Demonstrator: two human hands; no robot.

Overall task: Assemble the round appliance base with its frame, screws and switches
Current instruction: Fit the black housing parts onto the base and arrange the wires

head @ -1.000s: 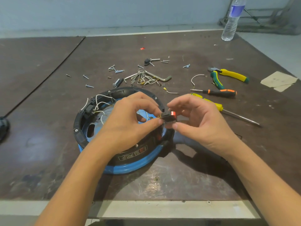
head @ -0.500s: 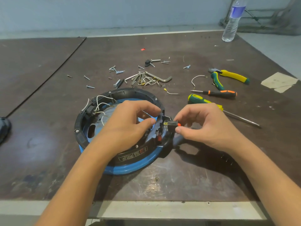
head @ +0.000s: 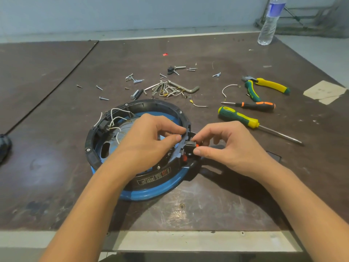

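One wide-angle camera, worn on the person's head, looks forward and down over the worn dark-brown table (head: 56,148) from close by. Both forearms enter from the bottom edge. The left hand (head: 151,140) and right hand (head: 232,146) meet near mid-picture at the small black orange-tipped switch (head: 189,145) on the rim of the round black-and-blue plastic appliance base (head: 151,191). A pale blue wall (head: 132,14) closes the top.

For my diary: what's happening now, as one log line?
step: seating switch | right hand: pinches switch at frame rim | left hand: grips frame rim beside it
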